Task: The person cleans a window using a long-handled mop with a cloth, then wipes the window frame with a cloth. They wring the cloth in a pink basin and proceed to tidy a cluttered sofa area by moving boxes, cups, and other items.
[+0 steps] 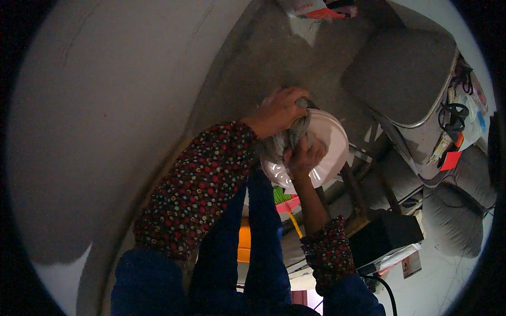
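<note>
A shallow white basin (330, 134) stands before me, its inside shiny. Over its left part my two hands grip a crumpled grey cloth (298, 128). My left hand (282, 106) holds the upper end of the cloth, near the basin's far rim. Lower down, my right hand (306, 154) is inside the basin's outline with its fingers curled on the cloth. What supports the basin is mostly hidden.
A wall is on the left. To the right stand a grey upholstered seat (403, 75), a surface with a red card (450, 160) and clutter, and a black box (387, 233). Below the basin are a pink-and-green brush or broom head (286, 201) and an orange container (244, 243).
</note>
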Action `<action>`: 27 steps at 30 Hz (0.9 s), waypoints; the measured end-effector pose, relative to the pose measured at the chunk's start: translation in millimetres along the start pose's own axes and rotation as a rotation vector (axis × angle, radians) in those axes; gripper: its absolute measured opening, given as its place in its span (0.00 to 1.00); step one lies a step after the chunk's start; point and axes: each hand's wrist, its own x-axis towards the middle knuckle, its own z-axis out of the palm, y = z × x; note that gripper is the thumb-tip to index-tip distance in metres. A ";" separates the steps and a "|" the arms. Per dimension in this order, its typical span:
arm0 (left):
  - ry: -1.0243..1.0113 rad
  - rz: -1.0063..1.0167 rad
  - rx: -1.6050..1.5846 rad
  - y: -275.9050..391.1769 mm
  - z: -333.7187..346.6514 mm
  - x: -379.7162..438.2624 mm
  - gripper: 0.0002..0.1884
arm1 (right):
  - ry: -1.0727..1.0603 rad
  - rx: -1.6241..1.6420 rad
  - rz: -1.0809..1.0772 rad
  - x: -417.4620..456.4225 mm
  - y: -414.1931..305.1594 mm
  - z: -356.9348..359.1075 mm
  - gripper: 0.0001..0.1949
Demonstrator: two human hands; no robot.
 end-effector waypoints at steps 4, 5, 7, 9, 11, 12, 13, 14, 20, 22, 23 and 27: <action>0.017 -0.293 -0.215 13.2 5.0 -12.5 0.15 | 0.010 0.011 0.001 -1.3 -1.8 -2.0 0.24; 0.002 -0.262 -0.169 10.9 6.9 -14.7 0.13 | 0.008 0.023 0.005 -2.6 -2.6 -2.0 0.24; -0.014 -0.215 -0.066 6.0 2.7 -18.3 0.11 | 0.006 0.064 -0.002 4.1 -3.3 -1.6 0.25; -0.048 -0.259 0.010 9.4 -2.3 -30.8 0.12 | -0.025 0.063 0.002 5.3 -2.1 -4.5 0.25; -0.103 -0.270 0.053 5.8 -7.1 -55.2 0.13 | -0.039 0.046 0.005 4.1 -4.0 -6.0 0.26; -0.132 -0.276 0.064 -0.9 -9.1 -75.0 0.13 | -0.042 0.044 -0.008 6.5 -6.0 -8.1 0.26; -0.162 -0.283 0.074 -3.7 -8.4 -88.0 0.13 | -0.046 0.041 -0.019 6.8 -7.6 -8.6 0.26; -0.083 -0.280 0.016 -4.7 -2.5 -96.0 0.13 | -0.058 0.051 -0.024 7.5 -8.2 -9.2 0.25; 0.090 -0.584 -0.564 3.8 11.4 -46.2 0.09 | -0.029 0.084 -0.007 3.4 -5.8 -7.1 0.24; 0.134 -0.142 0.041 -5.1 20.4 -17.9 0.09 | -0.020 0.100 0.039 4.1 -8.4 -7.8 0.25; 0.050 -0.103 0.001 -6.2 21.2 -6.8 0.10 | -0.010 0.097 0.042 2.7 -8.3 -5.7 0.25; -0.200 0.040 0.042 13.8 13.1 40.2 0.12 | 0.031 0.059 0.121 -0.4 -8.5 0.0 0.26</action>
